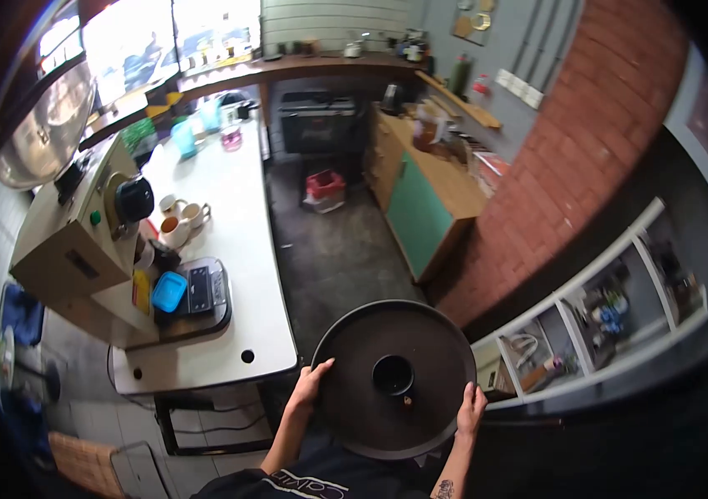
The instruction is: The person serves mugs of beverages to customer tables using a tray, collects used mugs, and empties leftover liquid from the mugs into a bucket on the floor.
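A large round dark brown tray point(362, 416) is held level in front of my body, low in the view. My left hand point(312, 382) grips its left rim, thumb on top. On the opposite side my right hand point(471, 406) is closed round the right rim. A small black cup point(393, 375) stands near the tray's middle, its inside dark. Just below the cup lies a tiny brownish object point(408, 401), too small to name. The fingers under the tray are hidden.
To the left, a white table point(241, 241) carries a coffee grinder point(79, 249), a scale point(204, 289), a blue container point(169, 291) and several mugs point(196, 216). A green-doored cabinet point(412, 208) and brick wall point(570, 150) stand right, with white shelving point(574, 337). A red-lined bin point(325, 191) sits ahead.
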`<action>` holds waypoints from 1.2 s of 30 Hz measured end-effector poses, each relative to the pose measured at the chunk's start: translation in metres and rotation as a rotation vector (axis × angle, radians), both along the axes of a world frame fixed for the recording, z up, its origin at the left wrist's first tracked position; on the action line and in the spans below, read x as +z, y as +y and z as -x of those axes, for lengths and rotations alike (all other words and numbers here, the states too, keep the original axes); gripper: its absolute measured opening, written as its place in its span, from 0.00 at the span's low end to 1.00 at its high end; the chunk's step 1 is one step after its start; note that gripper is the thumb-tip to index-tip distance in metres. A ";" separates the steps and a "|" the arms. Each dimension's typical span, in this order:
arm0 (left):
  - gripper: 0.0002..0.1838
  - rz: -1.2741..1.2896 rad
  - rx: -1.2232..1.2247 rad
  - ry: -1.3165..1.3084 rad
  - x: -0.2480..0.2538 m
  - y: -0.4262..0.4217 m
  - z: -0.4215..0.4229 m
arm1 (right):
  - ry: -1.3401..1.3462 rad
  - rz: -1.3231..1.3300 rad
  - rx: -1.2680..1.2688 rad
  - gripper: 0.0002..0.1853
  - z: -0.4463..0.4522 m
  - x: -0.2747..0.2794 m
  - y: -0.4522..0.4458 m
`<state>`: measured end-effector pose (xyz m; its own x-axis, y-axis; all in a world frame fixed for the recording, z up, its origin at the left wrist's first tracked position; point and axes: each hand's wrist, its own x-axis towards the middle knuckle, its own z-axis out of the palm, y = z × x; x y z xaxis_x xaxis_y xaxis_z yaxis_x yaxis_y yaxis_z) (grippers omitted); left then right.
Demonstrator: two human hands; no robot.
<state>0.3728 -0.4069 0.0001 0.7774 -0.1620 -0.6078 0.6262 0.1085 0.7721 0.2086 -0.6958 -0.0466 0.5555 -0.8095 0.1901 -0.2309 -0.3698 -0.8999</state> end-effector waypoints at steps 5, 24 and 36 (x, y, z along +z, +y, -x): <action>0.22 0.087 0.212 0.002 0.000 -0.038 -0.049 | -0.018 -0.132 0.230 0.17 -0.103 -0.003 -0.063; 0.22 0.178 0.066 -0.032 -0.061 -0.237 -0.428 | 0.190 -0.324 0.173 0.22 -0.446 -0.034 -0.257; 0.17 0.119 0.009 -0.079 -0.136 -0.410 -0.655 | 0.342 -0.023 -0.054 0.13 -0.673 -0.135 -0.416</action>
